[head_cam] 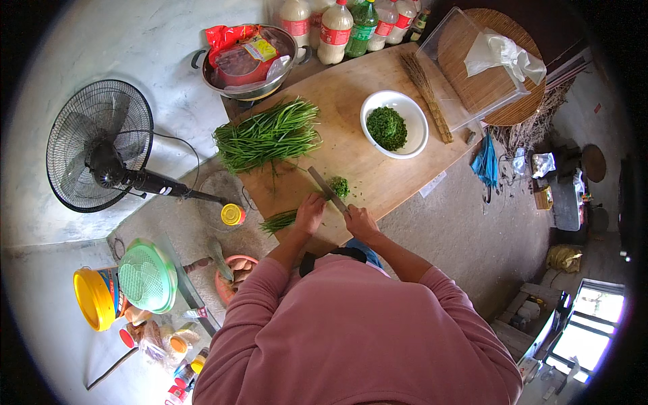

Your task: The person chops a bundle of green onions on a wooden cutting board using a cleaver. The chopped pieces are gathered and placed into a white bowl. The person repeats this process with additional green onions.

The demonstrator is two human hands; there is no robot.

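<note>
My right hand (360,223) is closed round the handle of a kitchen knife (328,189), whose blade slants up and left over the wooden board. Against the blade's left side, my left hand (310,212) presses down a bunch of green garlic chives (279,221). Just right of the blade lies a small heap of chopped chives (338,187). A large pile of uncut chives (268,132) rests at the board's left. Farther back, a white bowl (423,121) holds finely chopped greens (386,128).
On the wooden board (349,91) a straw whisk (428,96) lies right of the bowl. Behind are a metal pan (243,93) with red packages and several filled bottles (336,31). A black fan (101,147) stands left; a clear plastic box (476,109) is at back right.
</note>
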